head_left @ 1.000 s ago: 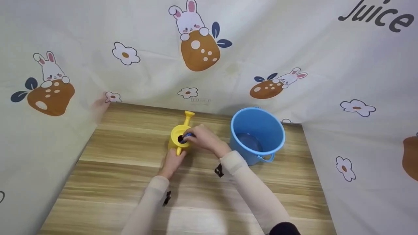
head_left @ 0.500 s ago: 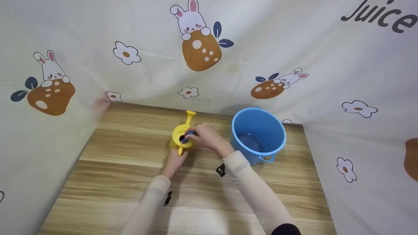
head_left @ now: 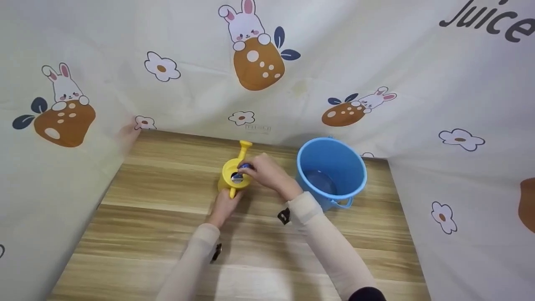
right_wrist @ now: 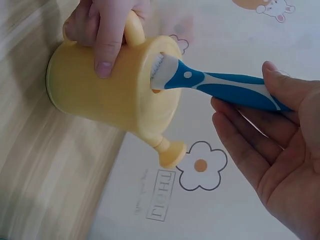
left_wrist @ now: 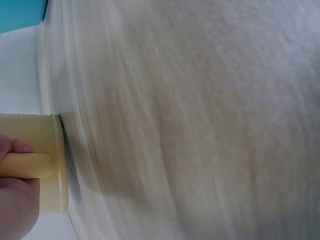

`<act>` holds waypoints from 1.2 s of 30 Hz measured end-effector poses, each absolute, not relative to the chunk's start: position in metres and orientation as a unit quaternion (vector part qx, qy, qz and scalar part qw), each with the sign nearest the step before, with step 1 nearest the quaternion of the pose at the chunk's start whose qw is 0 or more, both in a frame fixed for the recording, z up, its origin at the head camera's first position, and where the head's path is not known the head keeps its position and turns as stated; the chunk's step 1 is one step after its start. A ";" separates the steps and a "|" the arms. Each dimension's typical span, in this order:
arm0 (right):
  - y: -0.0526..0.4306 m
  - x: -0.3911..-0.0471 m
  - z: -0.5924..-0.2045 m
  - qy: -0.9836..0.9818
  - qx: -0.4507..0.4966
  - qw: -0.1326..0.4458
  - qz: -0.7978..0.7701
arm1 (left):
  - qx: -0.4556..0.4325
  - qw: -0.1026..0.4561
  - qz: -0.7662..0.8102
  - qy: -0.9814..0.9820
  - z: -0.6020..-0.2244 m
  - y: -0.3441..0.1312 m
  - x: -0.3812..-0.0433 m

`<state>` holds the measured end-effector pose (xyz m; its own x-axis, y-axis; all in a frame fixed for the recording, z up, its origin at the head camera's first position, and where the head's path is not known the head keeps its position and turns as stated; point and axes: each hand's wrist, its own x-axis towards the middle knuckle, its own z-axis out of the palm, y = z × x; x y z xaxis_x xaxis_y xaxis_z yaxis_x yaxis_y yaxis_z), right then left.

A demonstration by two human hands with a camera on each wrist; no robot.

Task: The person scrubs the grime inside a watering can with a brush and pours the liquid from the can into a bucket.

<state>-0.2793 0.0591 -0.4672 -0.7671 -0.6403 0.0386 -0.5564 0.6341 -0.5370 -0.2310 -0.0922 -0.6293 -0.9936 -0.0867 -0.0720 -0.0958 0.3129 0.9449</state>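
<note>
A yellow watering can [head_left: 228, 167] stands upright on the wood-patterned surface, its spout pointing to the back wall. My left hand [head_left: 225, 205] grips its handle [left_wrist: 27, 165], the thumb lying along the can's side in the right wrist view. My right hand [right_wrist: 280, 145] pinches a blue-and-white brush [right_wrist: 225, 91] by the end of its handle, between thumb and fingers. White bristles [right_wrist: 158, 66] sit at the can's top opening, partly hidden by the rim. Seen from above, the brush's pale head shows in the opening.
A blue bucket [head_left: 334, 152] stands to the right of the can, close to my right forearm. White sheets [head_left: 188, 96] printed with rabbits and flowers rise at the back and both sides. The wood-patterned surface [head_left: 159, 184] stretches left and in front of the can.
My right hand has moved slightly up and right, drawing the brush up, so its pale head now shows in the opening. The left hand keeps its hold on the can.
</note>
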 end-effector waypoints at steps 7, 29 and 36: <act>0.060 -0.280 -0.470 0.899 -0.337 0.073 -0.270 | -0.052 0.016 0.578 0.814 -0.631 -0.092 -0.230; 0.056 -0.282 -0.497 0.905 -0.336 0.068 -0.253 | -0.064 0.012 0.547 0.835 -0.629 -0.093 -0.231; 0.053 -0.280 -0.501 0.906 -0.337 0.061 -0.251 | -0.075 0.009 0.540 0.838 -0.629 -0.093 -0.231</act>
<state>-0.2805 0.0527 -0.5008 -0.7657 -0.6405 0.0580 -0.5792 0.6476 -0.4951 -0.2314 -0.0926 -0.6291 -0.9886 -0.1157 -0.0962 -0.1353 0.4048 0.9043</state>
